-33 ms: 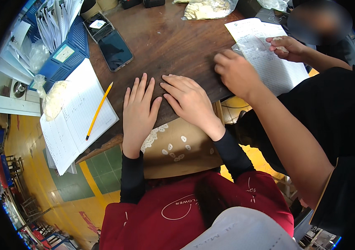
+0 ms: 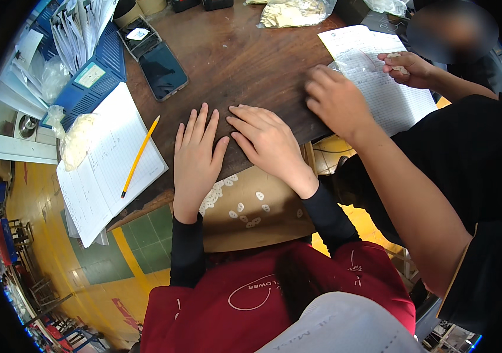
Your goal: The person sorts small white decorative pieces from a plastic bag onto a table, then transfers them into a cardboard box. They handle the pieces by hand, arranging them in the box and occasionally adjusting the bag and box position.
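Observation:
My left hand (image 2: 197, 159) lies flat on the dark wooden table (image 2: 227, 53), fingers stretched forward and thumb apart. Beside it my right hand (image 2: 268, 141) also rests flat near the table's front edge, its fingers extended and angled left. Neither holds anything. Below my wrists, an open drawer (image 2: 274, 229) with a brown bottom contains several small white oval pieces (image 2: 253, 222), some heaped at its left, partly hidden by my left hand. Left of my left hand, a yellow pencil (image 2: 140, 156) lies across an open notebook (image 2: 110, 188).
A bag of pale pieces (image 2: 79, 141) sits on the notebook. Behind are a blue file rack (image 2: 95, 79), a phone (image 2: 163, 70) and another bag (image 2: 295, 13). At right, a co-worker's hand (image 2: 339, 103) hovers by a written sheet (image 2: 404, 106); the other (image 2: 407, 69) holds small pale pieces.
The co-worker's nearer hand has shifted slightly to the right and down. My own hands have not moved.

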A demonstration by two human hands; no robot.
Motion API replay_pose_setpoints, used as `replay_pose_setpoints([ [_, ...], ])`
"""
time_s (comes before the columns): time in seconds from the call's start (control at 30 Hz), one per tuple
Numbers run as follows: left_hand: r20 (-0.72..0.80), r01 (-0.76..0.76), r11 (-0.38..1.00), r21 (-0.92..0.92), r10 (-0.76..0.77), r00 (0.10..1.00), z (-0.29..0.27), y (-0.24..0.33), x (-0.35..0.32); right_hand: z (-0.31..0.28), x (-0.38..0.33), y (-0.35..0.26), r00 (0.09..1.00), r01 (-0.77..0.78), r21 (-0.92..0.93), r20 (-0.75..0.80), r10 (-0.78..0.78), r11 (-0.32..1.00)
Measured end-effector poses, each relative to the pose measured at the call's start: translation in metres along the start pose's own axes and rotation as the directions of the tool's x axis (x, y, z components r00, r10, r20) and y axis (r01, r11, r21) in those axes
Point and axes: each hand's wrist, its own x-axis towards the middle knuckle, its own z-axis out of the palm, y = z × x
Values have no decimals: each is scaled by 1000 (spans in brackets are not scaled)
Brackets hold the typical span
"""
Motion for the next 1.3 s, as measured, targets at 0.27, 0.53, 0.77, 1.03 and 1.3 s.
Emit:
replay_pose_setpoints([
  [0.27,-30,-20,1000,-8,20,999,0,0,4,-1,2,1,1000,12,-39,-12,-13,999],
  [0.53,-81,-24,999,-23,22,996,-1,0,3,-7,-9,-11,997,56,20,47,-57,998],
  [0.77,-113,47,982,-182,-68,991,-4,3,5,-7,28,35,976,-218,-191,-61,210,957],
  [1.03,-295,45,622,-782,-433,851,-11,-13,3,15,47,30,949,161,-19,278,-150,987],
  [1.3,-231,-71,333,-940,-472,851,-10,-27,5,-23,-13,-29,847,125,212,486,-216,969],
])
